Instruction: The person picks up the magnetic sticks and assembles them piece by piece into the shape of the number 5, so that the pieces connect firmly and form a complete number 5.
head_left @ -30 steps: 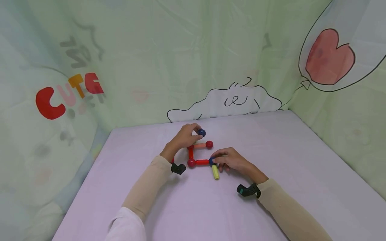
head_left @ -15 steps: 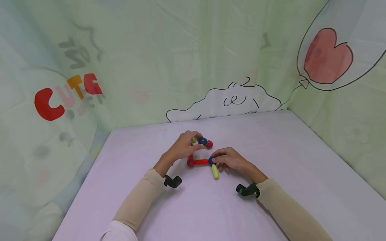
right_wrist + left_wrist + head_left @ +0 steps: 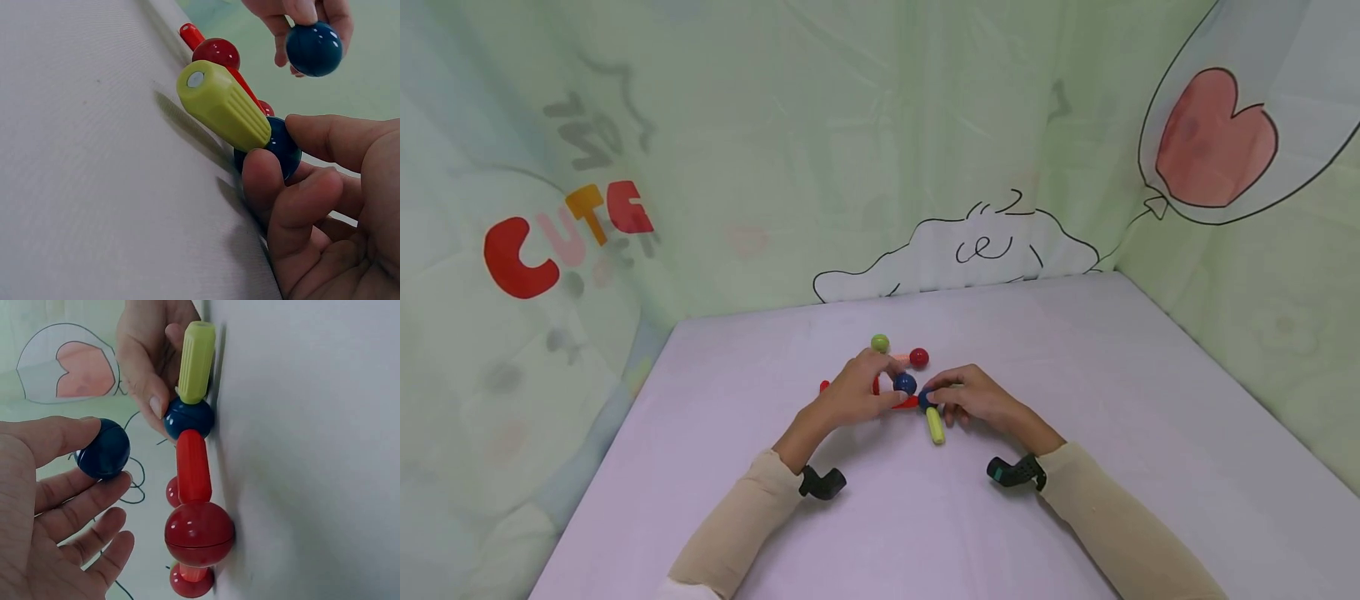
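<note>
My left hand (image 3: 857,390) pinches a loose glossy blue ball (image 3: 105,450) between thumb and fingers, raised above the joined pieces. Just to its right, my right hand (image 3: 973,398) pinches a second blue ball (image 3: 284,147) low on the table. A yellow-green magnetic rod (image 3: 935,426) sticks out from that ball towards me, a silver disc showing on its free end. On the ball's other side a red rod (image 3: 194,465) runs to a red ball (image 3: 199,533). In the head view my left hand hides that red ball.
Behind my left hand lie a green ball (image 3: 880,342) and another red ball (image 3: 919,358) on a pink rod (image 3: 900,359). A red rod end (image 3: 824,386) shows left of the hand. A printed curtain (image 3: 737,167) borders the pale table (image 3: 1037,533).
My left hand has brought its blue ball from the back of the table towards me, uncovering the green ball. My right hand stays on its blue ball.
</note>
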`<action>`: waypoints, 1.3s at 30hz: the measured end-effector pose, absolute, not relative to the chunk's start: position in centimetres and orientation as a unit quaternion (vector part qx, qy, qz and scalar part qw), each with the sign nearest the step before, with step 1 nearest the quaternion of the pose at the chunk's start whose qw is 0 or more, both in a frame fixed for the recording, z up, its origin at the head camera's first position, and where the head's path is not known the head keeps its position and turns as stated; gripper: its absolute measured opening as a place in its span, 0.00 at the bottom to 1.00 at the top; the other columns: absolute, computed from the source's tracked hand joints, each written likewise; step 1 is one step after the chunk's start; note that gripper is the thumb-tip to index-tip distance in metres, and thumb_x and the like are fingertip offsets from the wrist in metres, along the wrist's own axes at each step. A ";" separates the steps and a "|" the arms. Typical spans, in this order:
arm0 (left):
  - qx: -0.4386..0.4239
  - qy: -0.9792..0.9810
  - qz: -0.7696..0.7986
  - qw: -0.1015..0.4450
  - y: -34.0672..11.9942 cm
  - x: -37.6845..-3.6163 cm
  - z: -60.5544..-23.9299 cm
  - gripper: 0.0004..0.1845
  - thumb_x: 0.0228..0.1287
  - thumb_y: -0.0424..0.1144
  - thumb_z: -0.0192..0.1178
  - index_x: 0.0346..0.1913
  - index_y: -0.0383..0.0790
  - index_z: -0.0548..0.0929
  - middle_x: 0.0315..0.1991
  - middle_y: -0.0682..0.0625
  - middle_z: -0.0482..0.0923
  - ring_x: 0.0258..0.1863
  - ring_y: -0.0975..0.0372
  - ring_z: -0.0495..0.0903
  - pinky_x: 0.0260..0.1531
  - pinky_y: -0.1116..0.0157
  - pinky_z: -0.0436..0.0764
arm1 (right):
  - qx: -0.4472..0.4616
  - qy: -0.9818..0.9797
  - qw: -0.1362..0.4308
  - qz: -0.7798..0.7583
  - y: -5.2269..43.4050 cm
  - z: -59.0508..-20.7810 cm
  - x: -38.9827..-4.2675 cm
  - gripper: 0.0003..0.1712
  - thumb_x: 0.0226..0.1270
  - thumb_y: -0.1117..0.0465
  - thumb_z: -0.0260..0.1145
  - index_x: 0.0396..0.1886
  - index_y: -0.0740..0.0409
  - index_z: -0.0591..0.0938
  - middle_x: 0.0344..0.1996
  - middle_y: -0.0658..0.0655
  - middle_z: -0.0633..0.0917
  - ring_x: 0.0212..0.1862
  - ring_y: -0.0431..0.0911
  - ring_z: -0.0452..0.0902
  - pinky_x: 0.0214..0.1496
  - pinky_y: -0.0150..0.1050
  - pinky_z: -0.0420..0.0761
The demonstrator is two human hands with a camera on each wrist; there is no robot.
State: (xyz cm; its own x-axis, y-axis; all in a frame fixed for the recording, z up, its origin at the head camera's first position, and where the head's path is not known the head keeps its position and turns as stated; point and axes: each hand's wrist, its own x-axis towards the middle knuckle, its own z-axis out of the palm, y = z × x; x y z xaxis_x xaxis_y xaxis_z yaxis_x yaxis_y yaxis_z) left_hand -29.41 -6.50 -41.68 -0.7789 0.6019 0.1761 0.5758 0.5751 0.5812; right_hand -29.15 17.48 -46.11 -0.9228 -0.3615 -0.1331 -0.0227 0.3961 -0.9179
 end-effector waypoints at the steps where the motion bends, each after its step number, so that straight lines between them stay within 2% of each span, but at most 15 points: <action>1: 0.335 0.886 0.320 0.020 -6.6 -29.2 -41.8 0.15 0.59 0.50 0.63 0.47 0.51 0.78 0.42 0.62 0.73 0.52 0.60 0.69 0.46 0.63 0.74 | -0.116 0.821 0.158 -0.537 17.5 -46.1 -29.1 0.17 0.63 0.55 0.65 0.49 0.58 0.81 0.26 0.59 0.83 0.20 0.47 0.74 0.19 0.34 0.72; 7: 0.346 0.884 0.313 0.034 -6.7 -28.2 -41.9 0.14 0.58 0.53 0.64 0.44 0.54 0.78 0.38 0.62 0.74 0.47 0.55 0.70 0.40 0.65 0.73 | -0.110 0.822 0.160 -0.535 17.3 -45.9 -29.0 0.16 0.64 0.55 0.64 0.49 0.58 0.81 0.27 0.59 0.83 0.20 0.48 0.74 0.20 0.34 0.72; 18: 0.368 0.879 0.287 0.096 -5.9 -26.6 -42.3 0.16 0.57 0.53 0.65 0.46 0.51 0.81 0.37 0.63 0.75 0.41 0.63 0.73 0.36 0.70 0.75 | -0.133 0.818 0.159 -0.536 17.4 -45.6 -28.9 0.17 0.65 0.56 0.62 0.50 0.60 0.80 0.26 0.60 0.83 0.19 0.46 0.73 0.19 0.33 0.71; 27: 0.440 0.858 0.248 0.098 -4.8 -25.5 -43.0 0.14 0.56 0.51 0.66 0.44 0.51 0.82 0.35 0.65 0.75 0.39 0.68 0.73 0.36 0.75 0.73 | -0.134 0.821 0.157 -0.532 17.5 -45.8 -28.9 0.16 0.65 0.56 0.62 0.49 0.60 0.81 0.23 0.59 0.82 0.19 0.47 0.73 0.20 0.34 0.72; 39: 0.438 0.859 0.242 0.109 -4.1 -25.3 -43.9 0.17 0.52 0.48 0.70 0.45 0.49 0.82 0.34 0.65 0.76 0.37 0.72 0.74 0.35 0.78 0.74 | -0.138 0.822 0.156 -0.529 17.6 -45.7 -28.9 0.17 0.65 0.55 0.63 0.49 0.59 0.81 0.22 0.60 0.82 0.18 0.46 0.72 0.19 0.34 0.71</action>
State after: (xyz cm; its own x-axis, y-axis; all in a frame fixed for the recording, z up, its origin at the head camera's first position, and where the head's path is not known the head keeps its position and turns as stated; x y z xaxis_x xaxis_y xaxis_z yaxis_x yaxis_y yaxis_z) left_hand -25.31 -4.11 -43.88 -0.5923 0.8053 0.0250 0.6998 0.4988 0.5113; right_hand -28.92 17.61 -45.70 -0.9128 -0.3933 -0.1106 -0.0622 0.4013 -0.9138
